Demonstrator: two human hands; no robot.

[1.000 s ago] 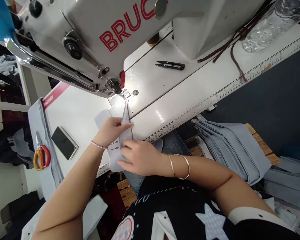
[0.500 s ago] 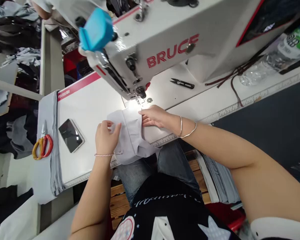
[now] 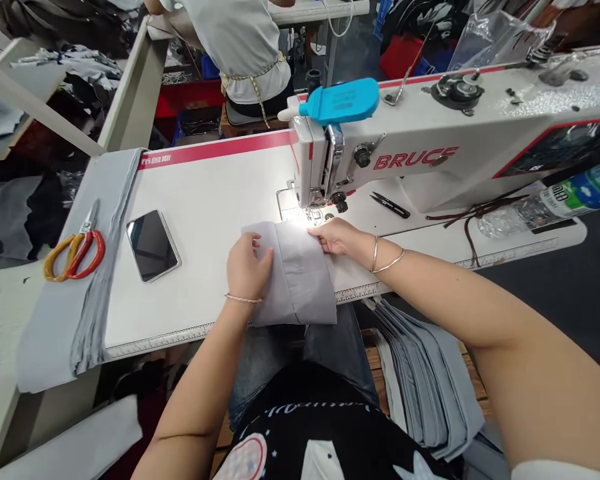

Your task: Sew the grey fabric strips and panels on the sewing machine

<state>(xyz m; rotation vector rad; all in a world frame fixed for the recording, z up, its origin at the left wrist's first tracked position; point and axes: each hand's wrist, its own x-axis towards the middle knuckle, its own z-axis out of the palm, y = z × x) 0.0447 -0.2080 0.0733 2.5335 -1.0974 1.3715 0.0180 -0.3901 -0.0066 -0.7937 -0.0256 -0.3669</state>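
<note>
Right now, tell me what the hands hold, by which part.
Right hand: grey cloth, by its far right corner. Left hand: on the cloth's left side; grip unclear.

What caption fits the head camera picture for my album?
Left hand and right hand on grey cloth at a white sewing machine.

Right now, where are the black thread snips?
In the head view, the thread snips lie right of centre, below the BRUCE lettering, beyond the right hand.
</note>
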